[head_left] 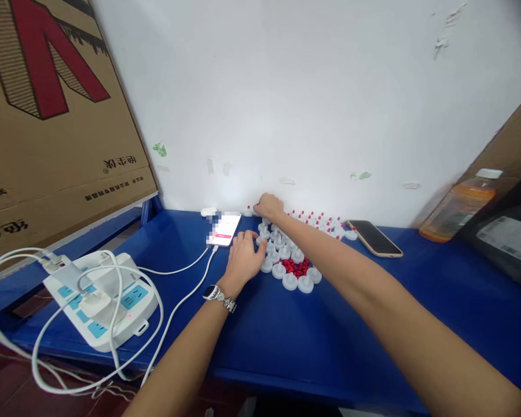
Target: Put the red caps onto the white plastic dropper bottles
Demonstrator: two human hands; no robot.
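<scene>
Many white plastic nozzle caps (289, 280) stand grouped on the blue table, with a pile of small red tips (296, 267) among them. Toward the wall, several white caps carry red tips (322, 216). My left hand (244, 259), wearing a watch, lies at the left edge of the plain caps, fingers stretched forward and thumb apart beside a cap. Reaching across the group, my right hand (270, 206) is closed in a pinch near the wall. What it pinches is hidden. Just left of it sits one red-tipped cap (248, 211).
A lit phone (224, 229) on a charging cable lies left of my hands. A white power strip (108, 301) with looping cables is farther left. A dark phone (375, 237), an orange drink bottle (458, 205) and a black bag (510, 231) are at right. A cardboard box (65, 150) stands left.
</scene>
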